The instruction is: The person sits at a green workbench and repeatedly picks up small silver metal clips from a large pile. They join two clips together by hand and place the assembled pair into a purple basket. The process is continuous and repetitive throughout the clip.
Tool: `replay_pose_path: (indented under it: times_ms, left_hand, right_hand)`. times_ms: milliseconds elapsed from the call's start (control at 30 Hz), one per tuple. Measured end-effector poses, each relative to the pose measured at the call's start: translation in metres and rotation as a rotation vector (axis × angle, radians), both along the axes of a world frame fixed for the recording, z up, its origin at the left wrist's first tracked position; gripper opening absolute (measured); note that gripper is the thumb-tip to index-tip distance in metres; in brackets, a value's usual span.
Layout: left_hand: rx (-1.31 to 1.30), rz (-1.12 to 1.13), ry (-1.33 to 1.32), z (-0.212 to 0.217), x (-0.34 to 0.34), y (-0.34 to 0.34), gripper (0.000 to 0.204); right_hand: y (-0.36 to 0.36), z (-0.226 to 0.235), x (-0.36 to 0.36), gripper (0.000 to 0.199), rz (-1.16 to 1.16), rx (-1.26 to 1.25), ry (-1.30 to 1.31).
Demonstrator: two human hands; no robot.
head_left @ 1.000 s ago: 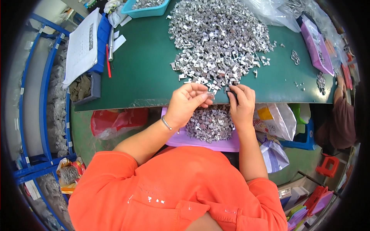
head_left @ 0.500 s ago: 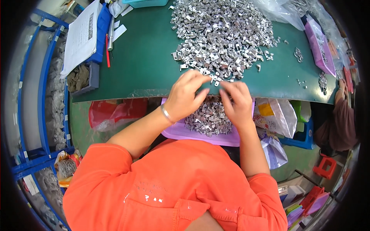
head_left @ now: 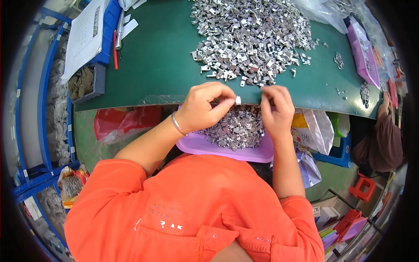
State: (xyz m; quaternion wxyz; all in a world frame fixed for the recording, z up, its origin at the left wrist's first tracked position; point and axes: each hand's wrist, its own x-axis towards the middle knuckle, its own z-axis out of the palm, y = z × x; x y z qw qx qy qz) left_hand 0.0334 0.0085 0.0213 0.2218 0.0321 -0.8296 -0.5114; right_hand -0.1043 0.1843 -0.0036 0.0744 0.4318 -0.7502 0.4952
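A big heap of small silver metal brackets [head_left: 253, 39] lies on the green tabletop [head_left: 148, 61]. My left hand [head_left: 205, 105], with a bangle on its wrist, pinches one small metal bracket [head_left: 238, 100] between thumb and forefinger, over the table's front edge. To its right my right hand [head_left: 278, 107] has its fingers curled in beside the near edge of the heap; its fingertips are partly hidden, so anything in them does not show. Below both hands a lilac basket [head_left: 209, 146] sits at my lap, holding many more loose brackets [head_left: 238, 129].
A blue tray with papers [head_left: 87, 39], a red pen [head_left: 115, 50] and a grey bin with cloth [head_left: 87, 83] are at left. At right stand a lilac bin [head_left: 364, 56] and clear plastic bags [head_left: 323, 17]. Another person's arm [head_left: 384, 109] shows at far right.
My hands have drawn apart and back from the heap's near edge. The left now holds a bracket over the table edge; the right's fingers have curled in.
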Motion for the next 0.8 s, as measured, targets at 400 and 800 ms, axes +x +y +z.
replay_pose_path:
  times_ms: [400,800]
  left_hand:
    - [-0.376,0.130,-0.053,-0.014,0.010,-0.009,0.016]
    - [-0.401,0.329,-0.015,-0.017,-0.018,-0.006,0.026]
  right_hand:
    - [0.007,0.004,0.001,0.013,0.377,0.020,-0.010]
    - [-0.033,-0.016,0.007,0.023,0.022,0.075,0.248]
